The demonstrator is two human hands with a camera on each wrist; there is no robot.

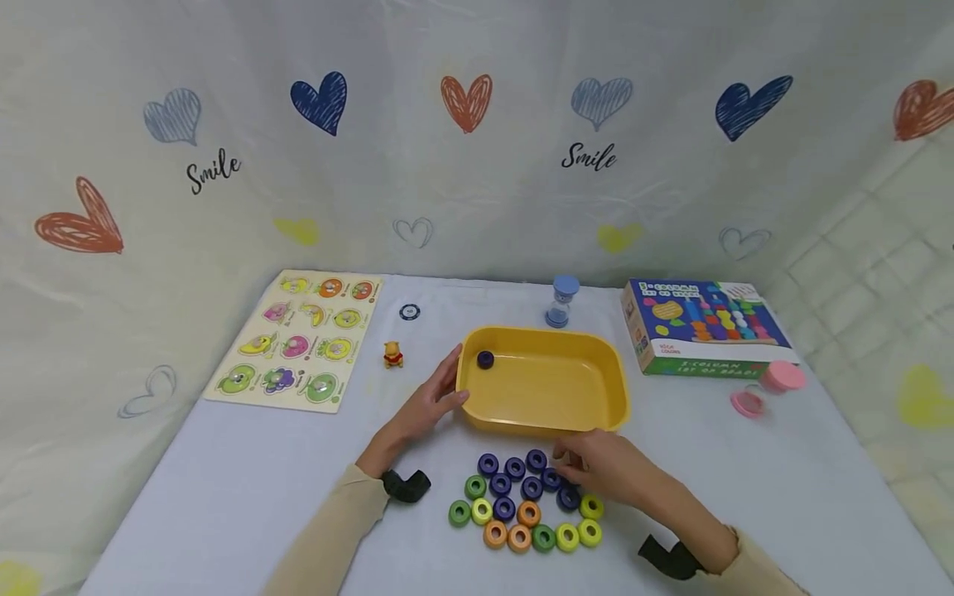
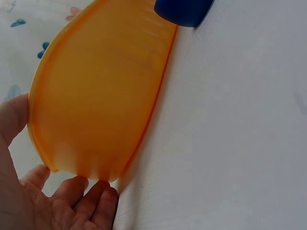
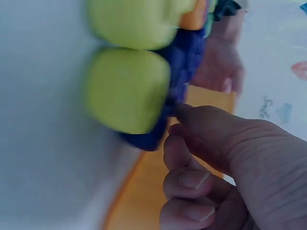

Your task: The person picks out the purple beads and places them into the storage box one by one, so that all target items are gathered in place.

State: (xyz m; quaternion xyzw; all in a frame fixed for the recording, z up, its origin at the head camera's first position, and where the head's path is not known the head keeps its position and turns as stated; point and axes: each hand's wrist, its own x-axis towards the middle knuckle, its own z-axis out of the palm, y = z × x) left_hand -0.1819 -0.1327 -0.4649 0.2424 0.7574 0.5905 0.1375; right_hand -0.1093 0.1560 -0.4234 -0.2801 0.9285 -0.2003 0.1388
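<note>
A yellow rectangular tray point(image 1: 551, 414) stands mid-table with one dark blue ring-shaped bead point(image 1: 485, 360) inside, near its left end. My left hand point(image 1: 426, 401) holds the tray's left end, thumb at the rim and fingers against the outer wall. In front of the tray lie several loose ring beads: dark blue point(image 1: 532, 488), green point(image 1: 544, 538), orange point(image 1: 519, 539) and yellow-green point(image 1: 567, 537). My right hand point(image 1: 599, 465) is down at the back right of these, its bent fingers beside a dark blue bead point(image 1: 551, 478). Whether it pinches a bead is hidden.
A fruit puzzle board point(image 1: 294, 339) lies at left, near a small bear figure point(image 1: 392, 355) and a round chip point(image 1: 409, 311). Behind the tray stands a blue sand timer point(image 1: 561, 300). To the right are a bead-set box point(image 1: 704, 327) and a pink sand timer point(image 1: 768, 387).
</note>
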